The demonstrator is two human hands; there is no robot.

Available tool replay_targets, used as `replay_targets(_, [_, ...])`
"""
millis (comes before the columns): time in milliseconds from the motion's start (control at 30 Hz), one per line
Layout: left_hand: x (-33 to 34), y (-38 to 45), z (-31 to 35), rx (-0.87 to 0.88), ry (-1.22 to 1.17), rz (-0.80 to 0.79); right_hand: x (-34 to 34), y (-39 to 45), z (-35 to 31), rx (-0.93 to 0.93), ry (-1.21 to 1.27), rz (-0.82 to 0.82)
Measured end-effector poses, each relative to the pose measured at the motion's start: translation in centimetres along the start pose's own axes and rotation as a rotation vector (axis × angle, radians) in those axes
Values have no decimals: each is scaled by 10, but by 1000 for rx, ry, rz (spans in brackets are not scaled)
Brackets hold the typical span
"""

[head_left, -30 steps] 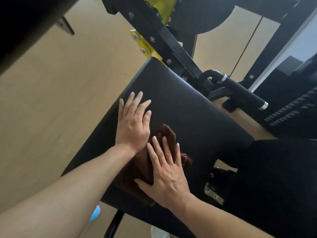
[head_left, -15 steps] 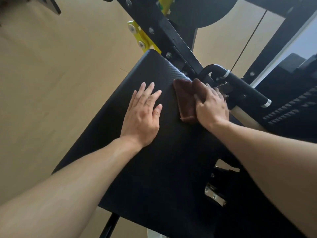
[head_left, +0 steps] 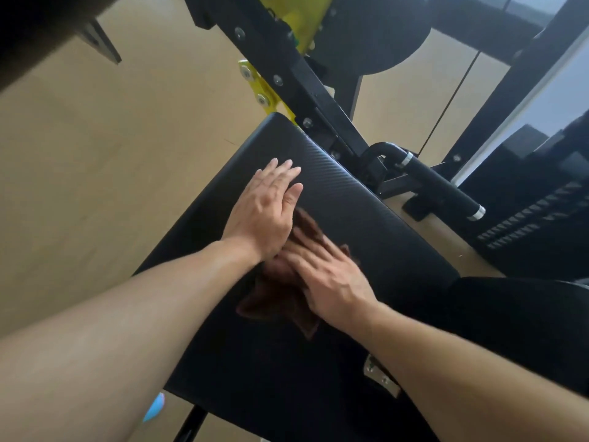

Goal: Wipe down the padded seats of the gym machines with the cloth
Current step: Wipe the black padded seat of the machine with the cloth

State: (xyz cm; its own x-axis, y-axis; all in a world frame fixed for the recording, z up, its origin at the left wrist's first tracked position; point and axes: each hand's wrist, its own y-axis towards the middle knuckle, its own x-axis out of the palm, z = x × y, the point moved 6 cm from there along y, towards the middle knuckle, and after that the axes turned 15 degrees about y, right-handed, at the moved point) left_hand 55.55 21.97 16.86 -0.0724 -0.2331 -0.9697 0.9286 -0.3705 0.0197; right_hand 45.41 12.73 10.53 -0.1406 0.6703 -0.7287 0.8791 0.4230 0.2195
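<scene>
Two hands on the black seat (head_left: pixel 366 218). Left hand (head_left: pixel 264 212) lies flat, palm down, fingers straight and close together, pointing toward the far edge of the pad. Right hand (head_left: pixel 331 282) also flat, fingers spread a little, pressing the brown cloth (head_left: pixel 277 298) onto the middle of the seat; its fingertips are blurred. Cloth is crumpled, edges showing out past the right hand on the near side and toward the left hand's thumb. The hands are just beside each other, the left wrist overlapping the right fingertips. Beyond the pad: black frame (head_left: pixel 287 68), yellow bracket (head_left: pixel 261 90), padded handle (head_left: pixel 443 186). Tan floor (head_left: pixel 111 170) left.
</scene>
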Motion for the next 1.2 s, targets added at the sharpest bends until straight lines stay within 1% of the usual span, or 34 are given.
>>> replay_targets(67, [2,4,5,-60,-34,4,-19,20,20,142,14,107])
replay_targets(133, [4,3,12,-127,-75,21,-31,30,45,304,62,141])
replay_targets(200, [11,-4,20,-144,-99,18,-45,28,66,471,118,210])
replay_targets(300, [25,-23,29,-97,-114,-42,-63,-12,92,820,163,417])
replay_targets(367, [35,-37,34,-56,-126,-91,-67,-56,95,1052,190,551])
replay_targets(400, [39,-43,38,-27,-122,-107,-64,-77,93,1134,208,598])
replay_targets(433, [42,-47,41,4,-116,-118,-57,-94,89,1194,228,641])
replay_targets(500, [46,-53,47,42,-121,-129,-42,-118,75,1250,269,730])
replay_targets(567, [47,-63,49,26,-158,-119,-29,-129,64,1243,284,781])
replay_targets(633, [45,-74,45,-19,-203,-114,-23,-130,53,1229,297,789])
replay_targets(700, [47,-88,35,-27,-184,-141,-16,-130,43,1227,292,728])
replay_targets(800, [50,-107,21,26,-100,-184,-4,-123,15,1191,268,621])
replay_targets(867, [46,-119,20,30,-98,-206,7,-117,-14,1127,312,589])
replay_targets(933, [39,-137,21,15,-126,-227,23,-115,-45,1039,371,511])
replay_targets(1000, [33,-157,21,4,-141,-251,41,-117,-79,891,398,365])
replay_targets(1100, [26,-192,10,-51,-117,-309,75,-134,-130,599,316,34])
replay_targets(1133, [25,-206,7,-71,-100,-333,83,-144,-140,566,276,-56])
replay_targets(1167, [23,-219,5,-86,-86,-353,88,-156,-143,586,250,-112])
replay_targets(1200, [20,-232,4,-99,-78,-371,90,-166,-141,660,247,-141])
